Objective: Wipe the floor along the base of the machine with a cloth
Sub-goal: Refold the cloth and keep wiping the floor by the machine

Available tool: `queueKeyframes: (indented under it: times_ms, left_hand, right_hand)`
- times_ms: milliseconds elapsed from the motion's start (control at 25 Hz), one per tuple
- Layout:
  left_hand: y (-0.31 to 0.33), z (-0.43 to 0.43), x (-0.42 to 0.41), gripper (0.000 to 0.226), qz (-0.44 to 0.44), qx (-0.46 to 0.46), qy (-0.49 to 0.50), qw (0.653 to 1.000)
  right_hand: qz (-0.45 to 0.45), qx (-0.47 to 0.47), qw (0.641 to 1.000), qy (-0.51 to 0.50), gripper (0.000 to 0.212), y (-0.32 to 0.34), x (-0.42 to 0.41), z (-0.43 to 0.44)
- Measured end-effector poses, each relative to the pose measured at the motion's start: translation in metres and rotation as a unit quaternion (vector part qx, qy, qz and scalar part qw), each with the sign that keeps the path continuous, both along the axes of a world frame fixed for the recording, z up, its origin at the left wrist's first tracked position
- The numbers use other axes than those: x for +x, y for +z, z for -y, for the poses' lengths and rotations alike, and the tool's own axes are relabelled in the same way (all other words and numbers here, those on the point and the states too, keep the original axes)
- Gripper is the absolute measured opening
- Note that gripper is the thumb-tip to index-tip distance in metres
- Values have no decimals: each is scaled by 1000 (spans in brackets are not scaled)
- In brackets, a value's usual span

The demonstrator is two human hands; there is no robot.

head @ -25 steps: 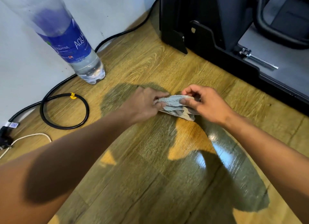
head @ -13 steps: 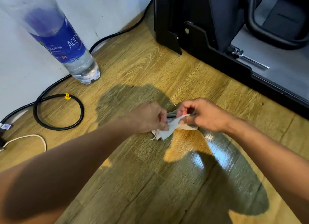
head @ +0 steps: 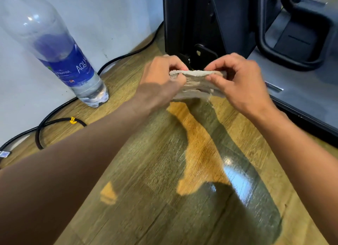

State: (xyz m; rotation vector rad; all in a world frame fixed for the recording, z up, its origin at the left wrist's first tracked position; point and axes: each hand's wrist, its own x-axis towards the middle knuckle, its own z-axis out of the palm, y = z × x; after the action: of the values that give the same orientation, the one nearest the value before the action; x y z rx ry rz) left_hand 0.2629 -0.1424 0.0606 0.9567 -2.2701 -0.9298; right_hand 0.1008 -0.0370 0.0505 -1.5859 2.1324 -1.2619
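Note:
A folded grey cloth point(head: 196, 82) is stretched between both hands, held above the wooden floor point(head: 201, 153). My left hand point(head: 161, 80) pinches its left end and my right hand point(head: 239, 82) pinches its right end. Directly behind the hands stands the black machine point(head: 197, 21), its corner post meeting the floor. Its black base edge point(head: 301, 120) runs along the floor toward the lower right. The cloth's lower fold hangs in loose layers with a frayed thread.
A large water bottle point(head: 60, 56) with a blue label stands on the floor at the left, by the white wall point(head: 109, 16). A black cable point(head: 60, 120) loops along the wall's foot. A grey platform point(head: 301, 84) lies inside the machine.
Both hands have risen with the cloth, from low over the floor to in front of the machine's corner. The cloth is now pulled out flat between them.

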Motion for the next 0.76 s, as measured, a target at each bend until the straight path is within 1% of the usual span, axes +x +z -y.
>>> queueKeyframes:
  times_ms: [40,80,120,160,240,280,320,360,440,480,520,560,600,640,680,720,760]
  left_hand:
    - [0,-2,2,13,-4,6,1,1000]
    - [-2,-5,6,11,8,24,-9,1000]
    - [-8,-9,11,10,43,47,-33,997]
    - [-18,-14,18,11,99,70,-69,990]
    - [-42,-27,30,9,221,100,-145,959]
    - [-54,-33,36,7,266,94,-166,945]
    - [-64,-38,40,8,292,84,-173,937]
    - [-73,-41,44,10,304,88,-172,933]
    - [-82,-41,49,10,311,150,-175,922]
    - [-84,-37,50,9,315,189,-174,914]
    - [-86,-33,50,9,317,213,-166,909]
    - [-88,-28,48,9,314,214,-149,913]
    - [-90,-21,44,11,304,187,-118,926]
    - [-92,-13,39,13,294,142,-75,942]
    - [-94,-5,32,15,285,96,-35,953]
    - [-96,2,25,18,284,65,-10,956]
    - [-99,7,18,25,297,49,-4,954]
  right_hand:
    - [14,-5,1000,11,17,0,2,-5]
    - [31,11,999,33,18,-2,4,-11]
    - [47,52,996,62,19,-7,7,-18]
    - [60,116,987,93,20,-14,10,-26]
    - [91,256,951,150,24,-34,23,-44]
    - [99,292,938,161,25,-45,30,-52]
    - [103,303,934,156,26,-56,36,-58]
    - [113,309,933,144,28,-65,39,-62]
    - [172,339,915,138,29,-74,36,-65]
    - [204,356,901,144,27,-76,31,-62]
    - [212,360,898,141,22,-77,25,-57]
    - [189,344,911,123,16,-80,20,-49]
    - [144,315,933,94,13,-83,15,-37]
    - [90,286,952,64,14,-87,11,-23]
    - [40,270,961,46,17,-90,8,-8]
    - [-5,271,962,40,22,-95,8,7]
    - [-49,289,955,40,27,-100,7,20]
